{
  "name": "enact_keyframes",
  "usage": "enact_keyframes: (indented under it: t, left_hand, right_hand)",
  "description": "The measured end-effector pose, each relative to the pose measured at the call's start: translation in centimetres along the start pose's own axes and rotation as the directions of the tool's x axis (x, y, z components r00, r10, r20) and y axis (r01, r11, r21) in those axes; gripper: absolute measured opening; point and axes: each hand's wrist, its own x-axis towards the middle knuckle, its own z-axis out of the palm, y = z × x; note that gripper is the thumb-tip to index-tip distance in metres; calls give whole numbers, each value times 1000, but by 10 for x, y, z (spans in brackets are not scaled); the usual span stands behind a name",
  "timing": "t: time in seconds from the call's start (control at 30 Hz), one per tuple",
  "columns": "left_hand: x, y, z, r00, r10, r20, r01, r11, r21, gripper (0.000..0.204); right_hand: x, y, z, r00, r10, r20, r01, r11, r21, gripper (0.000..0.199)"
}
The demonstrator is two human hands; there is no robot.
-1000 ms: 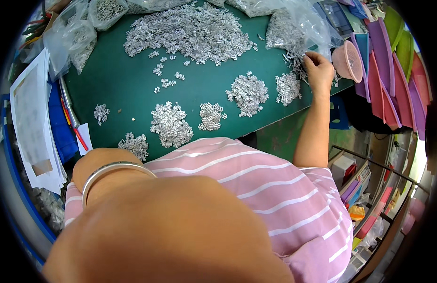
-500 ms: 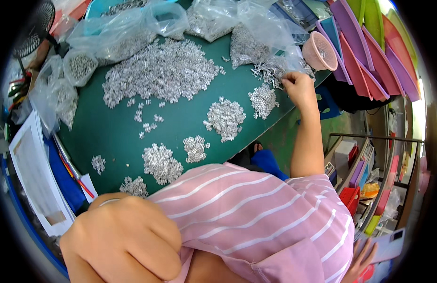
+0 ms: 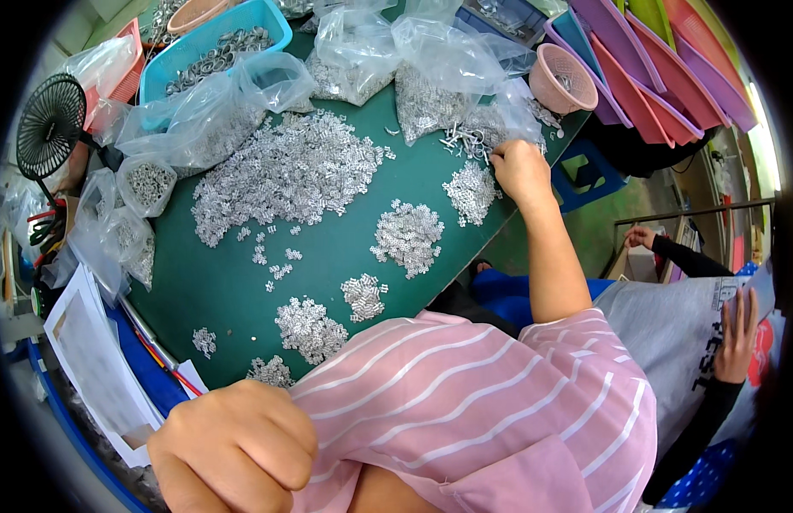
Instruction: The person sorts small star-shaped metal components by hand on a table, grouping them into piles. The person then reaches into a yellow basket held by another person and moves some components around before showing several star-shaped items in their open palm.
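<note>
My right hand (image 3: 523, 173) is at the right edge of the green table, fingertips pinched together beside a small heap of long metal pieces (image 3: 467, 143). Whatever those fingers grip is too small or hidden to make out. Just below them lies a pile of small silvery metal parts (image 3: 471, 192). Close to the camera, my left hand (image 3: 234, 445) is curled into a fist, its palm side hidden. Nearest to it are a little pile of the same parts (image 3: 271, 372) and white papers (image 3: 101, 368).
A large heap of metal parts (image 3: 285, 175) covers the table's far middle. Behind it stand clear plastic bags (image 3: 353, 51) and a blue basket (image 3: 281, 30). A pink basket (image 3: 563, 81), stacked coloured trays (image 3: 619, 51) and a black fan (image 3: 50, 128) flank the table. Another person (image 3: 670, 333) stands at right.
The view has shifted, bringing more of the fan, blue basket and the other person into sight. My right hand stays by the long pieces; my left remains curled.
</note>
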Motion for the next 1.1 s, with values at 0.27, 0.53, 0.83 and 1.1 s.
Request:
enact_keyframes:
  t: [0.27, 0.53, 0.83, 1.1]
  left_hand:
    - [2, 0, 3, 1000, 15, 27, -14, 1000, -25, 11]
    - [4, 11, 13, 964, 25, 265, 3, 994, -107, 51]
    - [-3, 18, 24, 929, 153, 336, -153, 988, -29, 44]
    - [-6, 28, 22, 917, 48, 396, -97, 990, 104, 72]
  right_hand:
    - [4, 1, 8, 1000, 2, -18, -3, 999, -41, 17]
    - [1, 0, 7, 997, -16, -74, 15, 1000, -8, 16]
    - [-8, -11, 0, 961, -119, -248, 142, 987, 77, 17]
    - [-39, -37, -30, 852, -201, -483, 353, 902, 248, 11]
